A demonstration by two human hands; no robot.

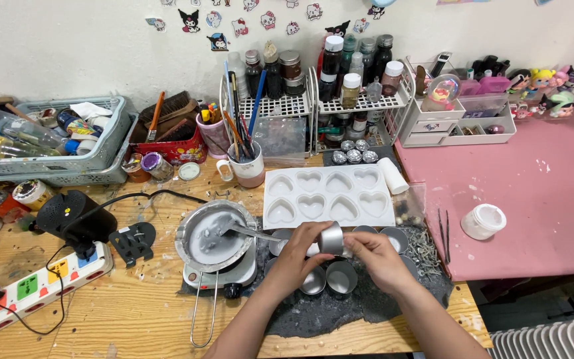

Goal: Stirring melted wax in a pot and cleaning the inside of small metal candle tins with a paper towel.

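Both hands meet at centre-near over the grey mat (367, 302). Small metal cup (331, 238): plain silver tin, short cylinder, matte-shiny wall, held above the mat, touching nothing else. It lies on its side, axis roughly left-right; the open mouth looks to face right toward the right hand, but fingers cover that end, so not certain.

Left hand (298, 256): fingers curled around the cup's left end and underside, thumb on top, pinching it. Right hand (375, 256): fingertips bunched together at the cup's right rim, thumb and forefinger touching it; whether they pinch something tiny there is not clear.

Around it:
- More empty tins (341, 276) on the mat directly under the hands, a few more just far of them, partly hidden by the hands.
- White heart mould (330, 196), eight cavities, just far of the hands.
- Small pot (214, 236) of pale grey wax on a white hotplate (224, 274), left of the hands, spoon (247, 231) resting in it with handle pointing right toward the left hand.
- White jar (484, 221) and tweezers (444, 234) on the pink table (539, 193), right, well apart.
- Power strip (31, 289) near-left; mug of brushes (247, 163) far.
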